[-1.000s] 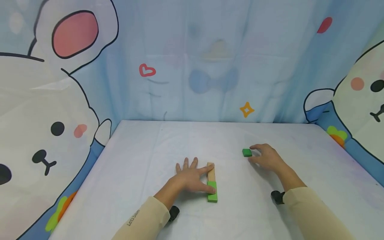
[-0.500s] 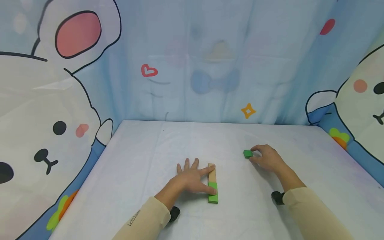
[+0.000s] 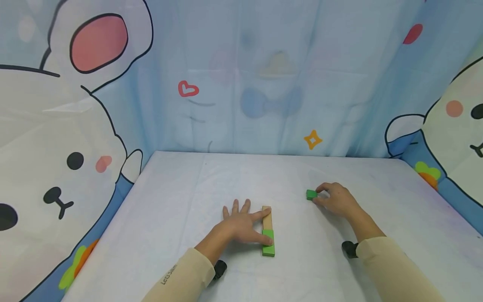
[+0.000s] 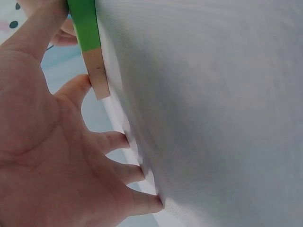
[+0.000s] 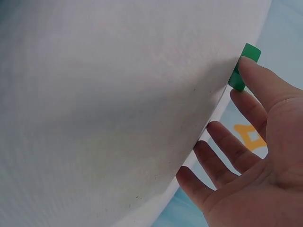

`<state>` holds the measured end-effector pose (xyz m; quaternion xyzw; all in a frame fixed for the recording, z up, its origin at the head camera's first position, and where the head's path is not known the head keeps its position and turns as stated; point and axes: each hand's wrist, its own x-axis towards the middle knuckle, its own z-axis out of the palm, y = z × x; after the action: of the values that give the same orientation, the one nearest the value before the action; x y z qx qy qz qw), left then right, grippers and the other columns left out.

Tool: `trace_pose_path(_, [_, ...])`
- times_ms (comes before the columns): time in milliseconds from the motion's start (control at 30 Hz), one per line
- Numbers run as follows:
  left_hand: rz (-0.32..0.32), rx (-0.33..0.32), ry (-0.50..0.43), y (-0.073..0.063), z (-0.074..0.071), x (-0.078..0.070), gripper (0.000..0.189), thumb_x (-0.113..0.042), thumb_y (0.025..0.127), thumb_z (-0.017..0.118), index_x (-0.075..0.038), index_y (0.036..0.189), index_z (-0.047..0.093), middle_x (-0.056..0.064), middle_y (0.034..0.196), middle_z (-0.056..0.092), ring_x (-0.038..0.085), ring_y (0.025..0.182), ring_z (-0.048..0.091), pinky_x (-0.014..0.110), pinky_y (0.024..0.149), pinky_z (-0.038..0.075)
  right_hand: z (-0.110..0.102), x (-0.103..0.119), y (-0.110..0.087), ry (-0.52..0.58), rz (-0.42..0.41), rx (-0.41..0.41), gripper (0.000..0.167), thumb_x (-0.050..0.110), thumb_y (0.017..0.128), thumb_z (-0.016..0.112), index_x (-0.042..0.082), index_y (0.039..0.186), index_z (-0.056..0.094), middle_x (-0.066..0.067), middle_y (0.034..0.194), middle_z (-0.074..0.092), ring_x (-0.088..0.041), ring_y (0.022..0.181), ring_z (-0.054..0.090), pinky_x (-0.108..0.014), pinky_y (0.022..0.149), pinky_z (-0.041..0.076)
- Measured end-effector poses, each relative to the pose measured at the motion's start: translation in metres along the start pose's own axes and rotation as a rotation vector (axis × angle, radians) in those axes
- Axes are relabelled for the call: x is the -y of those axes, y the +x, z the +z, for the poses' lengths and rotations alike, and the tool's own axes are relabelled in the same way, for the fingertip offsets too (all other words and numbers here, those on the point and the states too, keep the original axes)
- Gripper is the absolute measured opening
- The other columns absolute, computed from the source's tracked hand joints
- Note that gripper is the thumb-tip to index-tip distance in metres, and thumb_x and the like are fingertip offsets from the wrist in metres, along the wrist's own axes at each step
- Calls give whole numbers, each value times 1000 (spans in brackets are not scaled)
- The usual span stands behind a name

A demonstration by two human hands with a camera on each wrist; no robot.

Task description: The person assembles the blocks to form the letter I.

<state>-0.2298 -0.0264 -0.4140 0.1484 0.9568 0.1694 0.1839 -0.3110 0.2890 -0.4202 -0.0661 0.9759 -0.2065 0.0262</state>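
Observation:
My left hand [image 3: 241, 226] lies spread on the white table, fingers straight. Its thumb rests on a light green block [image 3: 268, 251], and the index fingertip touches a bare wood block [image 3: 267, 223]. These two oblong blocks stand end to end in one line, as the left wrist view also shows. Farther back on the right, my right hand [image 3: 337, 201] pinches a small dark green block [image 3: 311, 194] between thumb and index finger. In the right wrist view the thumb covers part of this green block [image 5: 252, 51], and the other fingertips rest on the cloth.
A white cloth covers the table [image 3: 181, 184]. Behind it hangs a light blue curtain [image 3: 226, 126] printed with cartoon animals. Each wrist carries a small black camera, and both sleeves are beige.
The head view has shifted slightly. The dark green block has turned a little under the right fingertips. My left hand and its two blocks keep their places.

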Motion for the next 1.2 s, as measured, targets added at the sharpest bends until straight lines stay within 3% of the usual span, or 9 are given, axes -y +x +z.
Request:
trace_pose_path(300, [6, 1, -11, -1, 0, 0, 88, -72, 81, 72, -54, 158, 31, 11, 175, 10, 43, 161, -1, 69, 123, 2, 0, 0, -1, 32, 39, 0, 44, 29, 98, 69, -1, 130, 61, -38, 143, 47, -58, 137, 39, -71, 110, 36])
trace_pose_path(1200, [2, 3, -13, 0, 1, -2, 89, -72, 81, 72, -54, 158, 31, 12, 175, 10, 43, 161, -1, 70, 123, 2, 3, 16, 2, 69, 13, -58, 44, 30, 97, 69, 0, 128, 62, -36, 146, 48, -55, 139, 40, -69, 112, 36])
